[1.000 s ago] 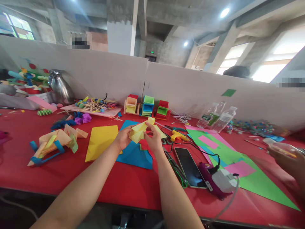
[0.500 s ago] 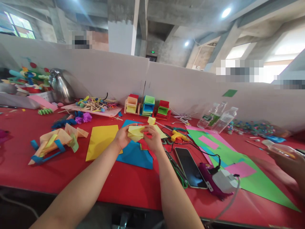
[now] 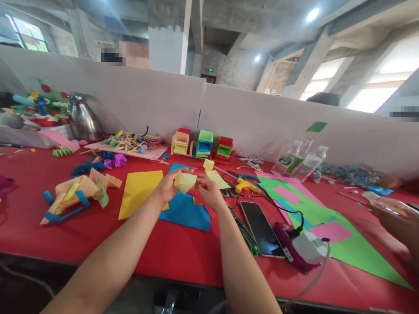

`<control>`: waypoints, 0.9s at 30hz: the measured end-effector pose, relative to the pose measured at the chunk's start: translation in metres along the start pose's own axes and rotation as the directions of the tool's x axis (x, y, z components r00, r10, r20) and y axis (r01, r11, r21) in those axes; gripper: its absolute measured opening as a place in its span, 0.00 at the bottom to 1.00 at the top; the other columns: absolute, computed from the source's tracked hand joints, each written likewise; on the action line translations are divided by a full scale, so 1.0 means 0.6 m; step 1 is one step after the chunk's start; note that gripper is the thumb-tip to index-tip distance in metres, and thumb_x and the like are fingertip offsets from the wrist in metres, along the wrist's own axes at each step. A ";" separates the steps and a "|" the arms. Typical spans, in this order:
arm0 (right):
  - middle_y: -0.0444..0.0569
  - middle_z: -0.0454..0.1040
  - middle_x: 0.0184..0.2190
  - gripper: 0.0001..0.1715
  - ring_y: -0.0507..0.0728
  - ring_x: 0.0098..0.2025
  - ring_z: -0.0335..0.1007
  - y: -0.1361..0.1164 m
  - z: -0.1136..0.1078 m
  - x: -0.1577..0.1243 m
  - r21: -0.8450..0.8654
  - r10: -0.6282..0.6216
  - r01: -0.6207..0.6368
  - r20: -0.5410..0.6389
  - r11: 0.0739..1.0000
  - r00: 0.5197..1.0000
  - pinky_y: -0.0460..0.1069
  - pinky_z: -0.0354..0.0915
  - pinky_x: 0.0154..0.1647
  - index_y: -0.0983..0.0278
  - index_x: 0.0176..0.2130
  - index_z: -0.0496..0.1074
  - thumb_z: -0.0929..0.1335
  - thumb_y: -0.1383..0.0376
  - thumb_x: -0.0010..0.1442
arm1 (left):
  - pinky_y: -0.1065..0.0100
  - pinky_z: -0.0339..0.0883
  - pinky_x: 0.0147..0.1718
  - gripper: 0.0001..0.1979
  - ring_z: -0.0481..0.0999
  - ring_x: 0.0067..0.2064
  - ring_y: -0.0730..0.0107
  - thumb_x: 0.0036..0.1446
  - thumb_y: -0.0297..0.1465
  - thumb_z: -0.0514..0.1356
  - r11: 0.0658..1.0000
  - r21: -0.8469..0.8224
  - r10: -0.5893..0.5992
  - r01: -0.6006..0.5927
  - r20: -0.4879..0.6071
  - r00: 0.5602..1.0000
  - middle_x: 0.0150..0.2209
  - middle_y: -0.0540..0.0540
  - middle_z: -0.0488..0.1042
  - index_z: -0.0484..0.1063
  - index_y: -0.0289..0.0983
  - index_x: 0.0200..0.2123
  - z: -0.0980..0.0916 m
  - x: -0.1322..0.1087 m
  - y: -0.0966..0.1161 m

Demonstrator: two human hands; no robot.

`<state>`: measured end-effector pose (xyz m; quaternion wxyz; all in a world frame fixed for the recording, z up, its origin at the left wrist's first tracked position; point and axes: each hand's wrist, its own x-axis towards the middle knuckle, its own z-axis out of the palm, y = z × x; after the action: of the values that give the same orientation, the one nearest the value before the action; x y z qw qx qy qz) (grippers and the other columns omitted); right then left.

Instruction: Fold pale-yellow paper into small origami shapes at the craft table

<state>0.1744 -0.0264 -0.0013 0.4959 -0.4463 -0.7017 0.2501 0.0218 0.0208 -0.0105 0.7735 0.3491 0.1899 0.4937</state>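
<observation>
A pale yellow folded paper (image 3: 185, 182) is held over the blue sheet (image 3: 186, 214). My left hand (image 3: 166, 186) grips its left side, fingers behind it and partly hidden. Curled at the right edge of that paper are the fingers of my right hand (image 3: 208, 190), closed on it. Just beyond the right hand lie a small pale yellow paper piece (image 3: 208, 165) and a pale yellow sheet (image 3: 218, 179). To the left, a yellow sheet (image 3: 139, 196) overlaps the blue one.
On the red table (image 3: 176, 261) are a phone (image 3: 262, 229), a yellow glue gun (image 3: 248, 186) with its cable, and a purple power strip (image 3: 294, 244). Three folded-paper models stand by the partition. A paper model (image 3: 77, 192) lies left. Another person's hand (image 3: 396, 224) holds a plastic bottle.
The folded paper has turned between my hands and now shows a flatter, plainer face. My right fingers have shifted slightly, from over the paper to its right edge.
</observation>
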 end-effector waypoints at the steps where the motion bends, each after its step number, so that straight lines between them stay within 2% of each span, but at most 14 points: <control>1: 0.51 0.69 0.43 0.09 0.57 0.45 0.66 0.003 0.000 0.001 0.015 0.010 -0.010 -0.011 1.000 1.000 0.50 0.65 0.39 0.63 0.30 0.75 0.65 0.67 0.50 | 0.64 0.69 0.36 0.13 0.76 0.40 0.62 0.59 0.29 0.49 1.000 0.011 -0.001 0.001 0.011 1.000 0.45 0.38 0.75 0.71 0.32 0.41 0.001 -0.002 0.000; 5: 0.47 0.70 0.35 0.02 0.55 0.38 0.67 0.013 0.000 0.005 0.048 0.028 -0.023 -0.119 0.999 0.992 0.49 0.65 0.36 0.63 0.24 0.72 0.67 0.66 0.46 | 0.63 0.69 0.36 0.15 0.76 0.40 0.60 0.59 0.34 0.50 0.997 0.071 0.016 -0.018 0.032 0.999 0.42 0.37 0.76 0.72 0.31 0.40 0.010 -0.008 -0.001; 8: 0.45 0.68 0.28 0.02 0.54 0.32 0.65 0.011 0.000 0.007 0.049 0.021 -0.011 -0.207 0.999 0.978 0.48 0.63 0.33 0.62 0.23 0.70 0.67 0.66 0.46 | 0.65 0.68 0.34 0.14 0.76 0.36 0.63 0.55 0.38 0.55 0.988 0.133 0.082 -0.079 -0.018 0.996 0.37 0.40 0.76 0.71 0.32 0.38 0.015 -0.007 -0.006; 12: 0.47 0.69 0.31 0.02 0.55 0.34 0.65 0.001 -0.002 0.008 0.044 0.005 0.007 -0.272 0.999 0.962 0.49 0.63 0.33 0.62 0.24 0.70 0.67 0.66 0.46 | 0.69 0.66 0.29 0.14 0.74 0.30 0.69 0.46 0.36 0.64 0.954 0.254 0.201 -0.160 -0.143 0.969 0.28 0.47 0.74 0.67 0.34 0.33 0.012 0.001 -0.016; 15: 0.48 0.71 0.34 0.03 0.56 0.37 0.66 0.000 -0.002 0.007 0.067 0.010 0.009 -0.286 0.998 0.958 0.49 0.64 0.35 0.62 0.24 0.69 0.67 0.65 0.45 | 0.71 0.65 0.27 0.15 0.72 0.28 0.71 0.42 0.34 0.66 0.912 0.345 0.301 -0.222 -0.196 0.933 0.25 0.51 0.72 0.65 0.36 0.30 0.008 0.006 -0.019; 20: 0.49 0.73 0.37 0.11 0.54 0.37 0.69 0.002 -0.005 0.006 0.137 0.053 -0.008 -0.331 0.991 0.942 0.50 0.66 0.37 0.62 0.36 0.67 0.62 0.59 0.55 | 0.72 0.63 0.28 0.10 0.72 0.27 0.71 0.46 0.31 0.64 0.820 0.475 0.429 -0.319 -0.141 0.892 0.22 0.52 0.71 0.65 0.38 0.30 0.011 0.000 -0.013; 22: 0.49 0.73 0.36 0.14 0.54 0.37 0.69 0.002 -0.007 0.006 0.133 0.070 -0.028 -0.324 0.991 0.943 0.49 0.66 0.37 0.62 0.39 0.68 0.63 0.57 0.55 | 0.72 0.63 0.29 0.09 0.72 0.28 0.70 0.47 0.30 0.63 0.783 0.521 0.450 -0.340 -0.096 0.888 0.24 0.51 0.73 0.67 0.39 0.32 0.015 -0.005 -0.012; 27: 0.48 0.73 0.28 0.12 0.56 0.31 0.68 0.001 -0.003 0.005 0.064 0.102 -0.088 -0.278 0.994 0.955 0.49 0.63 0.31 0.64 0.29 0.74 0.69 0.58 0.48 | 0.71 0.63 0.30 0.08 0.73 0.30 0.67 0.47 0.32 0.63 0.726 0.599 0.416 -0.340 0.011 0.909 0.27 0.47 0.76 0.72 0.38 0.34 0.025 -0.015 -0.014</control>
<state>0.1757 -0.0234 0.0001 0.5888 -0.4978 -0.5954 0.2256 0.0325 0.0051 -0.0070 0.4964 0.5709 0.3056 0.5782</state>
